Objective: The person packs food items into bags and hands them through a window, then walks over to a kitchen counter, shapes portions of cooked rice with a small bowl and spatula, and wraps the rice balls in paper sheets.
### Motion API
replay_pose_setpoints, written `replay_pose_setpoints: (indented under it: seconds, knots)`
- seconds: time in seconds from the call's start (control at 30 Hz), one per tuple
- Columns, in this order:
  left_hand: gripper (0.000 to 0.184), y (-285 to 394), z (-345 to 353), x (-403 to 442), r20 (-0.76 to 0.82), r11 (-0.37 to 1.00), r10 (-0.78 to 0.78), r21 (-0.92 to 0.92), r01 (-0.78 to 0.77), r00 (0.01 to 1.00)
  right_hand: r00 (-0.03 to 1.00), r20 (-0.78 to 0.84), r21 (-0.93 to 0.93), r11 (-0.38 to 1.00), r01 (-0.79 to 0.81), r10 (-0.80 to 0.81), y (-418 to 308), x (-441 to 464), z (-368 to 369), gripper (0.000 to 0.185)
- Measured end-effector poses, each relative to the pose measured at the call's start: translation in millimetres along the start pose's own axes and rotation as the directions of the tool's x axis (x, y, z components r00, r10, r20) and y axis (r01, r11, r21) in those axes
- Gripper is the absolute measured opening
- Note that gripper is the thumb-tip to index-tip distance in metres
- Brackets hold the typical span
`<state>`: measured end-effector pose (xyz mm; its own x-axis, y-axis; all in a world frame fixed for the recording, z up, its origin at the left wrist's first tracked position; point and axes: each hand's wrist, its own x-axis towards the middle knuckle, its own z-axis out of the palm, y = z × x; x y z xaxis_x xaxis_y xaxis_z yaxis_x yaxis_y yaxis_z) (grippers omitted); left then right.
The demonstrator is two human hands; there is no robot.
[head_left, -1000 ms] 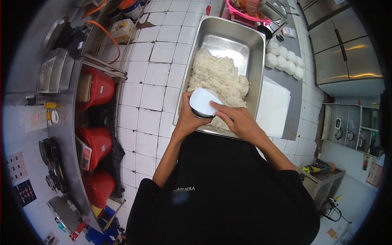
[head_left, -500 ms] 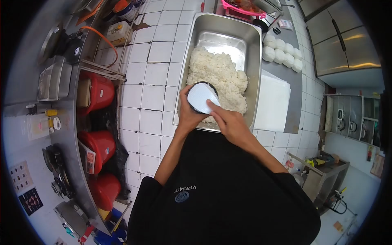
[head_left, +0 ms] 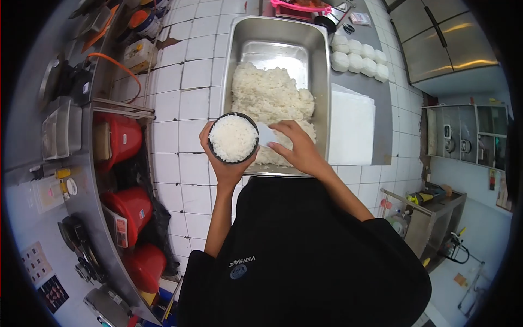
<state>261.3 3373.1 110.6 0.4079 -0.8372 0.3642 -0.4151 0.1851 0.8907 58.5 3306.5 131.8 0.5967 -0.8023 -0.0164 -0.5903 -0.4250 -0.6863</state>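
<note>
My left hand (head_left: 227,168) is wrapped round a dark bowl (head_left: 214,155) filled to the rim with white rice (head_left: 233,137). It is held over the near left edge of a deep steel pan (head_left: 322,109). A large mound of cooked rice (head_left: 267,92) lies in the pan, with bare metal at its far end. My right hand (head_left: 299,148) pinches a pale rice paddle (head_left: 265,134) just right of the bowl. The paddle's blade is partly hidden by the fingers and the bowl's edge.
Right of the pan are white paper sheets (head_left: 351,128) and several wrapped white rounds (head_left: 359,59) on a grey counter (head_left: 383,122). A pink basket (head_left: 299,6) stands beyond the pan. Red bins (head_left: 124,136) sit under the left-hand steel shelf.
The paddle has come off the top of the bowl and moved down to its right, uncovering the rice. My left hand has shifted the bowl leftward.
</note>
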Motion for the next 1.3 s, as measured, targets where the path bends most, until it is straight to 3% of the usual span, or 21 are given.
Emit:
replay_pose_setpoints:
  seconds: [0.03,0.07,0.1,0.13,0.17,0.2,0.27,0.33,0.4,0.47,0.5,0.53,0.57,0.6,0.67,0.87,0.93,1.03,1.13,1.23,1.3]
  knots:
    - [0.109,5,6,-2,0.037,0.999,0.007,-0.038,-0.005,0.999,0.989,0.071,0.428,0.892,-0.145,0.127,-1,3,-2,0.041]
    - [0.109,9,15,-5,0.048,0.999,0.001,-0.052,0.002,0.999,0.961,0.178,0.76,0.59,-0.271,0.211,-2,3,-3,0.045]
    - [0.11,16,28,-8,0.108,0.998,0.057,-0.047,-0.052,0.992,0.924,0.315,0.939,0.069,-0.336,0.216,4,1,6,0.056]
    - [0.112,23,41,-10,0.167,0.993,0.117,-0.045,-0.111,0.979,0.924,0.305,0.942,0.07,-0.329,0.231,11,-9,4,0.056]
    - [0.116,31,54,-10,0.289,0.997,0.036,-0.079,-0.014,0.957,0.905,0.362,0.921,-0.233,-0.311,0.225,16,-20,2,0.059]
    - [0.118,49,58,-5,0.442,0.989,0.09,0.069,-0.133,0.893,0.89,0.412,0.816,-0.514,-0.265,0.195,20,-27,-4,0.062]
    - [0.116,61,74,-11,0.538,0.998,-0.002,0.051,-0.031,0.843,0.876,0.348,0.878,-0.443,-0.18,0.333,44,-45,-16,0.06]
    - [0.11,63,85,-16,0.566,0.999,0.004,0.029,-0.025,0.824,0.756,0.16,0.947,-0.314,0.063,0.635,75,-72,-33,0.058]
    - [0.103,66,97,-25,0.608,1.0,-0.005,0.015,-0.005,0.794,0.566,-0.095,0.989,0.014,0.146,0.819,109,-90,-51,0.052]
    - [0.07,71,116,-28,0.576,0.998,0.027,-0.056,0.006,0.817,0.41,-0.541,0.741,0.647,-0.181,0.734,163,-97,-49,0.045]
    - [0.07,76,127,-29,0.578,0.999,0.029,-0.053,0.002,0.815,0.454,-0.697,0.478,0.831,-0.284,0.555,185,-97,-42,0.042]
    - [0.055,84,139,-31,0.558,0.996,0.033,-0.085,0.018,0.829,0.559,-0.725,0.248,0.91,-0.332,0.401,198,-96,-40,0.042]
    - [0.04,92,150,-34,0.538,0.993,0.035,-0.115,0.032,0.842,0.675,-0.665,0.041,0.918,-0.395,0.32,209,-97,-35,0.042]
    - [0.04,100,162,-38,0.542,0.994,0.039,-0.108,0.024,0.84,0.778,-0.576,-0.172,0.894,-0.414,0.249,221,-95,-30,0.043]
    - [0.029,117,181,-50,0.605,0.988,-0.009,-0.12,0.102,0.796,0.857,-0.5,-0.327,0.889,-0.321,0.125,248,-94,-13,0.044]
    - [0.036,80,237,-122,0.748,0.989,-0.146,0.084,0.126,0.648,0.748,-0.658,-0.176,0.949,-0.26,0.083,243,-102,-82,0.044]
    - [0.044,49,254,-145,0.731,0.945,-0.119,0.29,-0.148,0.672,0.704,-0.69,-0.168,0.909,-0.382,0.168,273,-105,-108,0.045]
    - [0.053,17,266,-161,0.738,0.886,-0.131,0.387,-0.256,0.662,0.693,-0.677,-0.256,0.805,-0.535,0.245,332,-114,-121,0.048]
    - [0.051,5,267,-164,0.725,0.833,-0.139,0.453,-0.316,0.674,0.755,-0.642,-0.368,0.812,-0.454,0.131,343,-129,-127,0.048]
    - [0.032,-2,262,-168,0.69,0.876,-0.063,0.384,-0.291,0.721,0.854,-0.486,-0.142,0.948,-0.285,0.184,322,-154,-124,0.046]
    - [0.027,-10,261,-168,0.695,0.877,-0.046,0.372,-0.305,0.718,0.96,-0.08,0.225,0.943,-0.245,0.268,321,-182,-104,0.042]
